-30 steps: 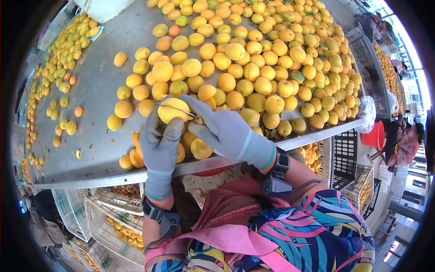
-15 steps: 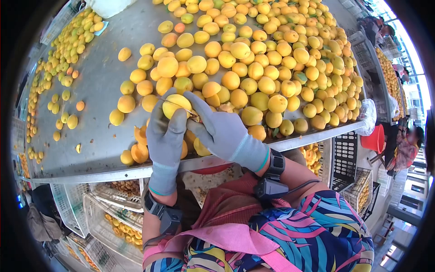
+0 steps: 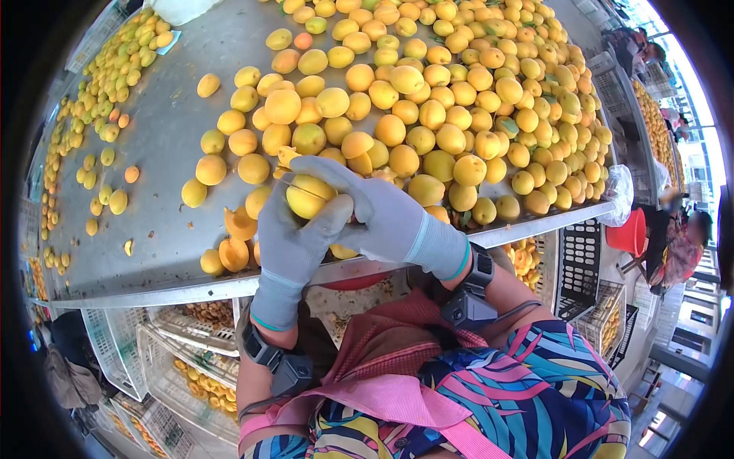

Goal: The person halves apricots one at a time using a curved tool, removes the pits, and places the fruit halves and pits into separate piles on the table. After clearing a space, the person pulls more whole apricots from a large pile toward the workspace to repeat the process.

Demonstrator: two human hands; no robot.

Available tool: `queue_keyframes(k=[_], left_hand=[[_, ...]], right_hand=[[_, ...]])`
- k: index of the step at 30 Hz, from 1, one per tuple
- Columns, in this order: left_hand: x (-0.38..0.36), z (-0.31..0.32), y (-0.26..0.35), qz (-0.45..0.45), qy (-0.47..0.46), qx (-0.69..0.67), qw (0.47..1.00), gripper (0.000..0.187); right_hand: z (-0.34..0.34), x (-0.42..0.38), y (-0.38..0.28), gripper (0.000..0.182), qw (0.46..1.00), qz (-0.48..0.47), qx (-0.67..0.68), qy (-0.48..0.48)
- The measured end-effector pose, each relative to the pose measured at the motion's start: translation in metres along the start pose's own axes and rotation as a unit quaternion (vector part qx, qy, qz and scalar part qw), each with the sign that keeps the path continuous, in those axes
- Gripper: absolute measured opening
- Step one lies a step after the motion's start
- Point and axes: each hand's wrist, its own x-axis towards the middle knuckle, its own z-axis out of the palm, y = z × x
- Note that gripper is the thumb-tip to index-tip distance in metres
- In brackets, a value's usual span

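Both my hands, in grey gloves, meet over the near edge of the metal table. My left hand point(image 3: 294, 241) is closed round a yellow apricot point(image 3: 307, 196), with a cut line showing across its skin. My right hand point(image 3: 382, 214) reaches over the same fruit, its fingers curled round a small knife. A thin strip of the blade point(image 3: 284, 182) shows at the apricot's far side; the handle is hidden. Beside my left hand lie apricot halves point(image 3: 235, 254), cut face up. A yellow apricot piece point(image 3: 287, 157) shows just beyond my right fingertips.
A large heap of apricots point(image 3: 474, 115) covers the right and far part of the metal table point(image 3: 164, 222). More fruit point(image 3: 115, 84) lies along the left side. Crates point(image 3: 202, 363) of apricot halves stand below the edge. A red bucket point(image 3: 628, 233) and a seated person are at right.
My right hand has moved in closer over the apricot, and its fingers now wrap the far side. The apricot has shifted slightly right and nearer, and a cut line shows on it.
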Motion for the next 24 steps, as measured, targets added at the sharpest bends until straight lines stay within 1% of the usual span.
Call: queue_keyframes(k=[1, 3, 4, 5, 6, 8, 10, 12, 13, 14, 15, 16, 17, 18, 20, 22, 24], left_hand=[[0.000, -0.001, 0.002, 0.000, 0.000, -0.001, 1.000, 0.033], [0.000, -0.004, 0.004, -0.054, -0.029, 0.038, 0.997, 0.035], [-0.001, -0.005, 0.002, -0.054, -0.029, 0.037, 0.997, 0.035], [-0.002, -0.007, -0.001, -0.026, -0.038, 0.054, 0.998, 0.035], [-0.004, -0.009, -0.004, 0.004, -0.046, 0.071, 0.996, 0.035], [-0.010, -0.012, -0.005, 0.012, -0.050, 0.070, 0.996, 0.035], [-0.015, -0.012, -0.002, 0.018, -0.053, 0.069, 0.996, 0.035], [-0.020, -0.013, 0.003, 0.018, -0.077, 0.051, 0.996, 0.033], [-0.021, -0.014, 0.002, 0.016, -0.077, 0.049, 0.996, 0.033], [-0.023, -0.015, 0.000, 0.038, -0.086, 0.061, 0.994, 0.033], [-0.025, -0.016, -0.001, 0.060, -0.095, 0.072, 0.991, 0.032], [-0.026, -0.015, -0.002, 0.055, -0.095, 0.070, 0.992, 0.032], [-0.027, -0.012, -0.002, 0.068, -0.102, 0.041, 0.992, 0.031], [-0.028, -0.010, 0.000, 0.078, -0.109, 0.011, 0.991, 0.031], [-0.029, -0.008, 0.010, 0.067, -0.125, -0.011, 0.990, 0.030], [-0.035, -0.006, 0.005, 0.052, -0.141, -0.038, 0.988, 0.030], [-0.047, -0.009, -0.009, 0.131, -0.057, 0.041, 0.989, 0.033]], right_hand=[[0.000, 0.000, 0.000, 0.077, 1.000, 0.002, 0.021, -0.005], [0.000, 0.000, 0.000, 0.075, 0.999, 0.005, 0.042, -0.011], [0.000, 0.002, 0.002, 0.071, 0.997, -0.029, 0.066, -0.015], [0.001, 0.004, 0.003, 0.067, 0.994, -0.064, 0.088, -0.019], [0.003, 0.004, 0.004, 0.067, 0.994, -0.063, 0.088, -0.018], [0.006, 0.004, 0.007, 0.061, 0.990, -0.111, 0.083, -0.010], [0.005, 0.003, 0.005, 0.062, 0.990, -0.107, 0.092, -0.026], [0.006, 0.001, 0.005, 0.062, 0.989, -0.101, 0.102, -0.042], [0.007, 0.001, 0.006, 0.062, 0.987, -0.113, 0.106, -0.045], [0.008, -0.001, 0.007, 0.063, 0.985, -0.123, 0.111, -0.049], [0.008, -0.002, 0.006, 0.063, 0.985, -0.118, 0.112, -0.050], [0.005, -0.003, 0.004, 0.062, 0.986, -0.094, 0.113, -0.082], [0.002, -0.003, 0.002, 0.062, 0.984, -0.069, 0.115, -0.113], [0.002, -0.004, 0.001, 0.062, 0.984, -0.062, 0.118, -0.115], [0.003, -0.007, 0.002, 0.061, 0.982, -0.095, 0.113, -0.117], [0.000, -0.008, -0.001, 0.060, 0.983, -0.049, 0.110, -0.139], [0.003, -0.010, 0.001, 0.057, 0.938, -0.084, 0.296, -0.162]])
